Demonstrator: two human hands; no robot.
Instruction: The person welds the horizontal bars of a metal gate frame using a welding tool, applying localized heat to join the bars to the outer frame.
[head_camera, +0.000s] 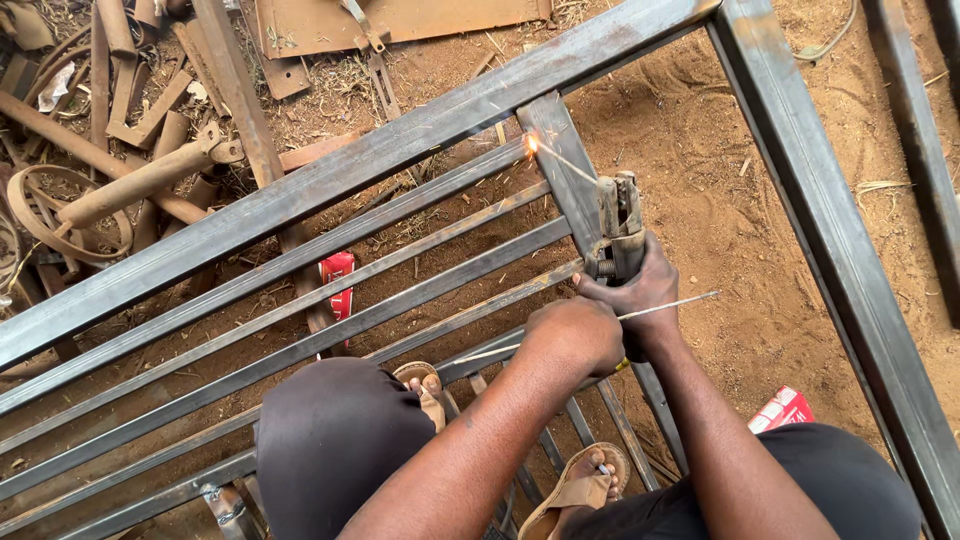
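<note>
Right hand (640, 290) is wrapped tight around the handle of the worn metal clamp-style electrode holder (618, 222), jaws pointing away from the body. Left hand (575, 335) is closed too, pressed up against the right one, and it looks like it's pinching a thin spare bare-metal welding rod (668, 305) that sticks out sideways past the knuckles. Two-handed brace, basically, which is the right idea for keeping the tip from wandering.

The thin working electrode (565, 160) runs from the holder up to a bright orange arc spark (531, 145), right where the short upright grey steel flat bar (562, 175) meets the long grey rectangular steel tube (330, 190) running diagonally across the frame. That joint is where the action is.

My take on doing this bit well: keep the rod leaning a little, hold a short arc, and feed in steadily as the rod burns down. Elbows tucked near the knees would help. Bare hands and tan open sandals (580, 490) that close to spatter would worry me.

Around it: parallel thin grey steel slats (300, 300), red dirt ground (740, 230), a small red cardboard box (783, 408) by the right leg, and a rusty scrap metal pile (120, 130) at top left.
</note>
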